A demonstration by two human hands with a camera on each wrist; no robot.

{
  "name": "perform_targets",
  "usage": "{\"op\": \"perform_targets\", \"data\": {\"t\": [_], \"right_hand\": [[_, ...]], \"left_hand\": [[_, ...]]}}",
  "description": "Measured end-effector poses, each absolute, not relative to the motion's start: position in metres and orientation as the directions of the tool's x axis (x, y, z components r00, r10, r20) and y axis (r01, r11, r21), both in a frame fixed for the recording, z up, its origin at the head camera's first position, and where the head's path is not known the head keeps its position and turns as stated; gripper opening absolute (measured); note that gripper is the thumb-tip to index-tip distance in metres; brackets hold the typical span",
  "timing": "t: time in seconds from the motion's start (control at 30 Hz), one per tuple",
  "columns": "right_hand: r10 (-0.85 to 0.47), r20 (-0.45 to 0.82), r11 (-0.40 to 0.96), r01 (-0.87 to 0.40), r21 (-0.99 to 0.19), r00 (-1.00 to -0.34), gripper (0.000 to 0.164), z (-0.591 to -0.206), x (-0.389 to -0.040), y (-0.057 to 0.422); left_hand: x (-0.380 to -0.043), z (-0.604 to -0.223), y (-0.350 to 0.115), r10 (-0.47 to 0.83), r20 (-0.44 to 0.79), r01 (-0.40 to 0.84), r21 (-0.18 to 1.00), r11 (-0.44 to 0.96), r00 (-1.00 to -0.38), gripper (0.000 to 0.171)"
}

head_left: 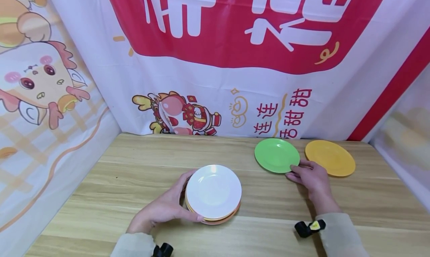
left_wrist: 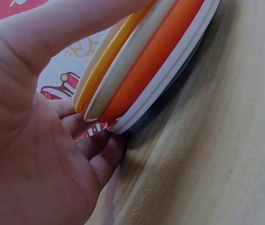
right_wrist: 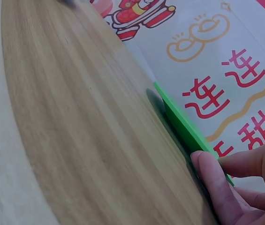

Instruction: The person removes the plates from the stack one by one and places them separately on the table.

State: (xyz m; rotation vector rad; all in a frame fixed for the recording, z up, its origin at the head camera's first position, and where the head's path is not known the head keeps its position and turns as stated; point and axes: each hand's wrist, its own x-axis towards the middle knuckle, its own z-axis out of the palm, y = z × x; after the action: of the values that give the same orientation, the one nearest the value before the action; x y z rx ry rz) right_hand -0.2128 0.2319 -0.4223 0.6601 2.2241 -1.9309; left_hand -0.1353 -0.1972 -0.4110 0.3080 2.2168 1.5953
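Toward the left of the wooden table (head_left: 268,231), your left hand (head_left: 169,204) is spread around the near-left side of a stack of plates (head_left: 213,201), gripping it with the thumb at the front rim. A white plate (head_left: 214,184) tops the stack; yellow and orange edges show beneath. Farther right, near the back edge, is a green plate (head_left: 276,155), its near-right rim pinched by your right hand (head_left: 314,180). Rightmost, just beside those fingers, lies a yellow plate (head_left: 330,158).
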Motion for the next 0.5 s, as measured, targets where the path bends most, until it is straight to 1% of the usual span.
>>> {"op": "perform_targets", "data": {"t": [0.27, 0.5], "right_hand": [[0.254, -0.368, 0.104, 0.403, -0.909, -0.895, 0.066, -0.4248, -0.2128, 0.2359], [0.23, -0.38, 0.107, 0.411, -0.905, -0.896, 0.061, -0.4233, -0.2097, 0.2411]], "left_hand": [[-0.1348, -0.4113, -0.1977, 0.399, -0.181, -0.045, 0.944, 0.326, -0.899, 0.126], [-0.1352, -0.4127, -0.1977, 0.398, -0.179, -0.044, 0.945, 0.325, -0.9, 0.125]]}}
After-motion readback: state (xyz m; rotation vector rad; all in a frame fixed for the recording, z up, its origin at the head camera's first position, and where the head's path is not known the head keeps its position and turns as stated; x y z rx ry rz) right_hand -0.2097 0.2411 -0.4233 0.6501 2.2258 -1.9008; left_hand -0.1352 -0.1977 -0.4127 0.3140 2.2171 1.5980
